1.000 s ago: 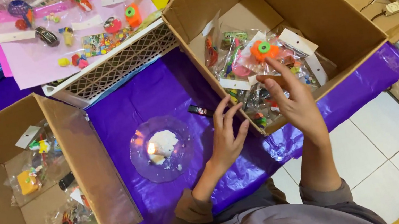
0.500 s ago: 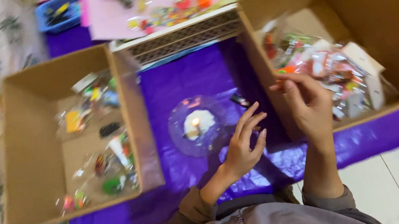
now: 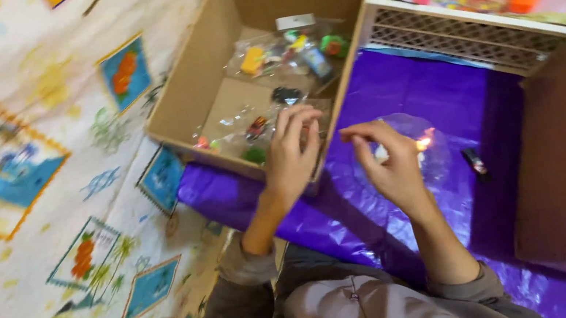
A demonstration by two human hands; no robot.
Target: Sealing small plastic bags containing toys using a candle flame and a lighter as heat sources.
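Head view caught the left hand [image 3: 293, 154], fingers spread and holding nothing, over clear toy packets [image 3: 259, 122] in the left cardboard box [image 3: 211, 66], the right hand [image 3: 390, 162] pinched, contents unclear; best lowered gently, flat.

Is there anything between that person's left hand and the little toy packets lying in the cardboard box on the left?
Nothing visible. The left hand is already over the near rim of the cardboard box, fingers reaching down toward the clear toy packets inside.
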